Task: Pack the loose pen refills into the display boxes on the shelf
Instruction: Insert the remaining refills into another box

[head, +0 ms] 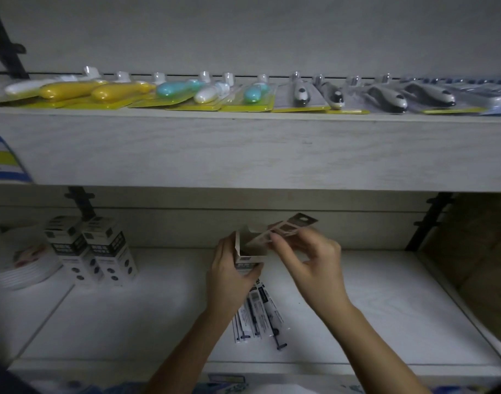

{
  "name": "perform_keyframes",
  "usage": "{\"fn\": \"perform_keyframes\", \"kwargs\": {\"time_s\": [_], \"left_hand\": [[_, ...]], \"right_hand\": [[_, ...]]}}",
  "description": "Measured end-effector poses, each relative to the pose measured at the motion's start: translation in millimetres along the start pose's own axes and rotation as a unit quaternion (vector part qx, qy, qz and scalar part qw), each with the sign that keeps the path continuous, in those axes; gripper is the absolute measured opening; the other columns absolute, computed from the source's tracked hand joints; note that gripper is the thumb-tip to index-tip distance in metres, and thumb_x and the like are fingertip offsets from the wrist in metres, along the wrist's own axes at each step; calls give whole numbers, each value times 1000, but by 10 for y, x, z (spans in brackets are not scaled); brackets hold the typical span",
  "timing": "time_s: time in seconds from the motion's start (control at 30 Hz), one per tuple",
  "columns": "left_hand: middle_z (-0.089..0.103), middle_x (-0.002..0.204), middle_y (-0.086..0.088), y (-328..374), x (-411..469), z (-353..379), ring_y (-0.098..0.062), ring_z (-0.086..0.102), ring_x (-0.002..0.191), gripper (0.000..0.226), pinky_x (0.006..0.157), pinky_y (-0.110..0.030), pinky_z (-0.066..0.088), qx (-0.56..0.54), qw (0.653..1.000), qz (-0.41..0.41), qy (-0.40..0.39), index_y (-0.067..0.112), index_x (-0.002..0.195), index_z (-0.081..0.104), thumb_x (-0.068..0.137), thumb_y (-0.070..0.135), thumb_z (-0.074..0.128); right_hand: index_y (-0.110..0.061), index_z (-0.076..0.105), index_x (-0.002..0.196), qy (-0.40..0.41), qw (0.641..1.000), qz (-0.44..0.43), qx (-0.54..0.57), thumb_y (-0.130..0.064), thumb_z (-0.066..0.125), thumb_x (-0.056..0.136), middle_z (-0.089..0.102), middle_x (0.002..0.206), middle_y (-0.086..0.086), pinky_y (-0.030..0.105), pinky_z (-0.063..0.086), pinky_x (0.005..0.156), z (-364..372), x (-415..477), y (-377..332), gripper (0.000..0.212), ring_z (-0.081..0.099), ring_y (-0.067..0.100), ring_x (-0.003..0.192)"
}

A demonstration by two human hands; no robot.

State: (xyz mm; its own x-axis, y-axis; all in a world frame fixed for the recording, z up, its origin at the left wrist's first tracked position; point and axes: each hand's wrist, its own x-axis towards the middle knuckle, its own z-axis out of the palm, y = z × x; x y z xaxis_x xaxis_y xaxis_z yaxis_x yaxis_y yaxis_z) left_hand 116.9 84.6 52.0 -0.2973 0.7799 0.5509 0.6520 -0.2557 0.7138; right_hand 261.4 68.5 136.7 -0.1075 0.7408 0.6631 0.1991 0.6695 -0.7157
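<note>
My left hand [232,273] grips an open display box [250,247] upright on the lower shelf [385,308]. My right hand [309,260] pinches a flat refill packet [289,228] whose lower end sits inside the box mouth while its hang-tab end points up and right. Several loose refill packets [257,317] lie on the shelf just below the box, partly hidden by my left wrist.
Two closed display boxes [93,248] stand at the left of the lower shelf beside a stack of white plates [21,265]. The upper shelf [243,149] carries a row of blister-packed items [215,92]. A brown cardboard box [476,265] fills the right side.
</note>
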Motion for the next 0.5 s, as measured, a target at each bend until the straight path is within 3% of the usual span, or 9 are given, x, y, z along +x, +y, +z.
{"fn": "perform_keyframes", "kwargs": {"time_s": [0.2,0.3,0.4,0.5], "left_hand": [[59,108,-2,-14,7,20,-17,57,100,62,74,-28,49,-7,1000,3,3,13,117,54,64,26,82],[59,108,-2,-29,14,12,-18,57,100,60,75,-31,50,-3,1000,-1,11,13,116,55,64,25,81],[59,109,-2,-49,16,-18,-18,57,102,59,77,-31,49,-12,1000,-4,11,13,115,55,63,24,81],[59,108,-3,-89,1,-44,-19,57,102,60,77,-30,49,-18,1000,-5,2,12,115,54,63,24,82]], "right_hand": [[-15,70,85,-98,985,28,-139,-27,64,85,68,70,-3,24,47,55,134,9,111,13,60,11,64],[-15,69,85,-115,977,30,-177,-30,63,86,68,69,-3,24,45,55,152,6,123,16,60,10,60],[-20,69,90,-129,979,44,-150,-27,65,85,67,71,-10,14,41,56,143,0,96,9,60,7,62],[-25,70,100,-131,984,73,-95,-16,65,83,69,84,-21,6,39,57,89,-8,46,20,62,3,66]]}}
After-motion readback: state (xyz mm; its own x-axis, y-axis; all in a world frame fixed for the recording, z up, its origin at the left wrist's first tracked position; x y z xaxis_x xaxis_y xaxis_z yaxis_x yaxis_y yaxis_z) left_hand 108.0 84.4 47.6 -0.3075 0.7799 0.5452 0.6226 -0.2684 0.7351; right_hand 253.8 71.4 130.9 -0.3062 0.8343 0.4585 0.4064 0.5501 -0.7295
